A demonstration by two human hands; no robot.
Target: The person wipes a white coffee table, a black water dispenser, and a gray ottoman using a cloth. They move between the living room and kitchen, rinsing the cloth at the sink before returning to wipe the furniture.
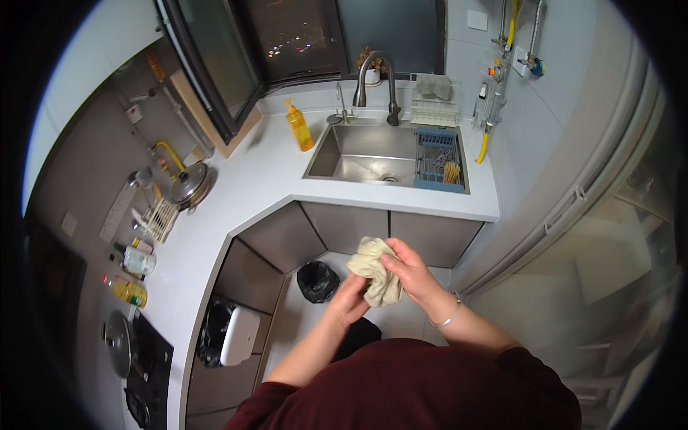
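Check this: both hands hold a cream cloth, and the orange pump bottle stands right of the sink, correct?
Not quite: the head view shows the orange pump bottle left of the sink. The left hand and right hand do hold the cream cloth.

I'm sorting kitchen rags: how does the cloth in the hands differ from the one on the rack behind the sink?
The cream cloth is pale and yellowish, while the grey cloth is darker and duller. The cream cloth is bunched between the left hand and right hand; the grey cloth is draped on the white rack, untouched. Both look like soft, plain fabric.
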